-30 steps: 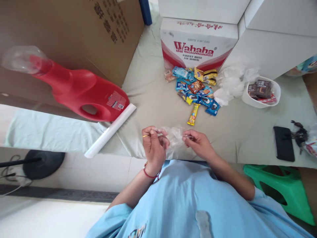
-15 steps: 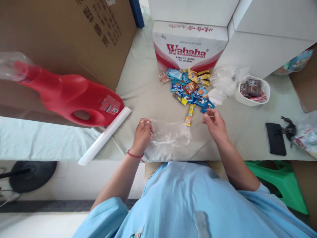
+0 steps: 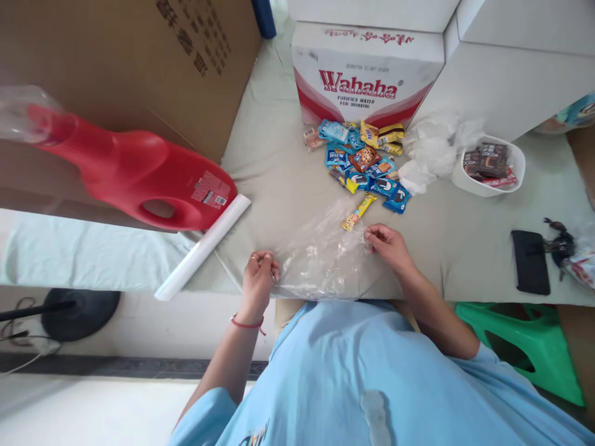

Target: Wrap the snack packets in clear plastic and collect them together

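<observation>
A clear plastic bag (image 3: 316,263) lies spread on the cloth between my hands. My left hand (image 3: 261,272) is closed on its left edge. At its right side my right hand (image 3: 387,243) pinches the film between thumb and fingers. A yellow snack stick (image 3: 358,212) lies at the upper edge of the film, just beyond my right hand; I cannot tell whether it is in or on the bag. Past it sits a pile of small wrapped snacks, with blue packets (image 3: 385,186), a brown cookie packet (image 3: 365,159) and yellow packets (image 3: 382,135).
Behind the snacks stands a Wahaha carton (image 3: 367,74). White plastic bags (image 3: 430,148), a white tub (image 3: 486,186) of cocoa packets and a black phone (image 3: 530,263) are to the right. On the left are a red jug (image 3: 139,173), a white roll (image 3: 204,246) and a large cardboard box (image 3: 139,74).
My right hand has come off the blue packets, down and left, and now pinches the plastic film. My left hand has moved down slightly. The bag is spread wider; the yellow stick has tilted.
</observation>
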Available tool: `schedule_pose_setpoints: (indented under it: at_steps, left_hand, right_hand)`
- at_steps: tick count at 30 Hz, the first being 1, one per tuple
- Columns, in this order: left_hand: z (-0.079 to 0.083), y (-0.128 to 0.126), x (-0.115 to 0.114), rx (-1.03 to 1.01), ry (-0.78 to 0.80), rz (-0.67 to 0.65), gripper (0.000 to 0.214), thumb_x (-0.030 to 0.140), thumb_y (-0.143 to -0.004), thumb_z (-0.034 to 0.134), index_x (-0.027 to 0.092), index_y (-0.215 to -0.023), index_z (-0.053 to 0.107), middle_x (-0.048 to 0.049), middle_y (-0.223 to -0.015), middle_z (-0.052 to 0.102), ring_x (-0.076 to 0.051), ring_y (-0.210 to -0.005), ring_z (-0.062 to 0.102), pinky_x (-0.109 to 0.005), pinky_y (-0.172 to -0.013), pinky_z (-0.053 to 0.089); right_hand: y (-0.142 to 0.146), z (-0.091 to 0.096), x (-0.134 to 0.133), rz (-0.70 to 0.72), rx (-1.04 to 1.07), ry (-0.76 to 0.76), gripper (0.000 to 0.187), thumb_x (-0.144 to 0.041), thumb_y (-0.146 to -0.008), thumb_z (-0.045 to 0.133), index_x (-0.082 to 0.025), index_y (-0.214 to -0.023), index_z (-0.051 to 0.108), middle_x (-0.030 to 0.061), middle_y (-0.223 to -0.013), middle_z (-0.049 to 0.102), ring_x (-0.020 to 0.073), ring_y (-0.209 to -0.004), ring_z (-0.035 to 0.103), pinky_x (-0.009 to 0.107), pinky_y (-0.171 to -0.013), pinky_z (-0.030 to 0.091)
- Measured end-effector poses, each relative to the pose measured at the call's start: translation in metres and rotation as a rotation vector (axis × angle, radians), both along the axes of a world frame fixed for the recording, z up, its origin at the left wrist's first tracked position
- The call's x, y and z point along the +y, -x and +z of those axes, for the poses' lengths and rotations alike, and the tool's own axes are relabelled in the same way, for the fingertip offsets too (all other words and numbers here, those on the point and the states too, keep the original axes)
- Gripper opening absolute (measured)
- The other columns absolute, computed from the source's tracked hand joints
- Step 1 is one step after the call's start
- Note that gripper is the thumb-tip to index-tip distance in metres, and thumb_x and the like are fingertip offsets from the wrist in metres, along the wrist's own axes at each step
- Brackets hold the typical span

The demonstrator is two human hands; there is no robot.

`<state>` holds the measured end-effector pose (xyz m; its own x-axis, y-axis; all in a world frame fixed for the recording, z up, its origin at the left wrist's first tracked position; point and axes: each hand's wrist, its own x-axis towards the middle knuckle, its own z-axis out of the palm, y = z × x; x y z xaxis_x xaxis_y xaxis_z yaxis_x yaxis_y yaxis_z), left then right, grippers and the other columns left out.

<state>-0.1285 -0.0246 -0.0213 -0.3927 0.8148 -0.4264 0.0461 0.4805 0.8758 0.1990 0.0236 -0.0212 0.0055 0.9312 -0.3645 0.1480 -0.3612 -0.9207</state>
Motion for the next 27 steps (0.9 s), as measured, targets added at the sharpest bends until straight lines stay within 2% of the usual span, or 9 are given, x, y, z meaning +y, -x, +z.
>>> schedule_pose_setpoints:
  at_steps: [4,6,9,11,13,17,19,23,27]
  left_hand:
    - [0.020,0.018,-0.007,0.587,-0.132,-0.111,0.037,0.035,-0.081,0.070,0.020,-0.114,0.060,-0.0120,-0.111,0.065,-0.024,-0.092,0.066,-0.039,-0.079,0.056]
    - [0.039,0.015,0.000,0.806,-0.330,-0.242,0.040,0.028,-0.081,0.069,0.020,-0.121,0.064,-0.0174,-0.129,0.062,-0.032,-0.119,0.061,-0.051,-0.104,0.049]
    - [0.056,-0.007,0.021,0.731,-0.501,-0.707,0.029,0.024,-0.087,0.062,0.025,-0.114,0.073,-0.0146,-0.122,0.071,-0.036,-0.128,0.059,-0.056,-0.116,0.038]
    - [0.051,-0.025,0.039,0.606,-0.507,-0.997,0.029,0.026,-0.091,0.059,0.028,-0.114,0.076,-0.0129,-0.123,0.075,-0.035,-0.132,0.060,-0.056,-0.119,0.036]
    - [0.034,-0.040,0.053,0.603,-0.499,-1.127,0.036,0.031,-0.096,0.055,0.028,-0.127,0.073,-0.0122,-0.143,0.068,-0.033,-0.144,0.053,-0.055,-0.125,0.029]
    - [-0.007,-0.055,0.057,0.831,-0.428,-1.044,0.056,0.039,-0.103,0.045,0.024,-0.156,0.050,-0.0142,-0.169,0.041,-0.032,-0.159,0.035,-0.061,-0.131,0.008]
    - [-0.018,-0.059,0.050,0.910,-0.391,-0.956,0.063,0.042,-0.104,0.042,0.020,-0.163,0.040,-0.0170,-0.171,0.035,-0.032,-0.160,0.031,-0.063,-0.131,0.004]
    - [-0.019,-0.065,0.038,0.950,-0.333,-0.872,0.067,0.043,-0.105,0.039,0.017,-0.166,0.032,-0.0188,-0.171,0.035,-0.033,-0.161,0.030,-0.065,-0.130,0.001]
    - [-0.014,-0.055,0.034,1.013,-0.221,-0.778,0.064,0.042,-0.106,0.034,0.019,-0.166,0.032,-0.0186,-0.170,0.035,-0.034,-0.160,0.032,-0.071,-0.128,0.001]
  right_hand:
    - [-0.006,0.001,0.011,0.072,-0.040,0.031,0.036,-0.057,-0.079,0.072,-0.023,-0.087,0.064,-0.0033,-0.059,0.057,0.0136,-0.049,0.051,0.027,-0.047,0.042]
    - [-0.006,0.003,0.018,0.113,-0.067,0.014,0.032,-0.054,-0.080,0.071,-0.023,-0.086,0.064,-0.0039,-0.057,0.057,0.0126,-0.046,0.049,0.027,-0.046,0.040]
    - [-0.008,0.010,0.031,0.217,-0.080,-0.001,0.028,-0.051,-0.081,0.070,-0.024,-0.085,0.064,-0.0049,-0.055,0.056,0.0120,-0.045,0.048,0.026,-0.046,0.038]
    - [-0.013,0.015,0.040,0.316,-0.064,-0.007,0.028,-0.050,-0.081,0.071,-0.023,-0.084,0.065,-0.0051,-0.054,0.054,0.0118,-0.046,0.047,0.026,-0.048,0.037]
    - [-0.021,0.018,0.046,0.329,-0.044,-0.037,0.029,-0.050,-0.081,0.073,-0.022,-0.085,0.066,-0.0043,-0.057,0.054,0.0121,-0.048,0.047,0.027,-0.050,0.038]
    - [-0.037,0.016,0.043,-0.041,-0.062,-0.142,0.040,-0.058,-0.083,0.072,-0.024,-0.102,0.066,0.0000,-0.074,0.059,0.0158,-0.062,0.055,0.029,-0.057,0.044]
    - [-0.034,0.013,0.032,-0.124,-0.090,-0.113,0.052,-0.062,-0.083,0.072,-0.026,-0.120,0.063,0.0023,-0.083,0.062,0.0191,-0.069,0.060,0.032,-0.061,0.047]
    - [-0.008,0.002,0.005,0.072,-0.202,-0.029,0.081,-0.046,-0.071,0.086,-0.024,-0.142,0.054,0.0012,-0.084,0.067,0.0202,-0.071,0.062,0.034,-0.067,0.048]
    - [-0.010,-0.007,-0.010,0.095,-0.210,-0.051,0.051,-0.040,-0.077,0.075,-0.022,-0.124,0.064,-0.0020,-0.075,0.063,0.0168,-0.066,0.057,0.031,-0.065,0.044]
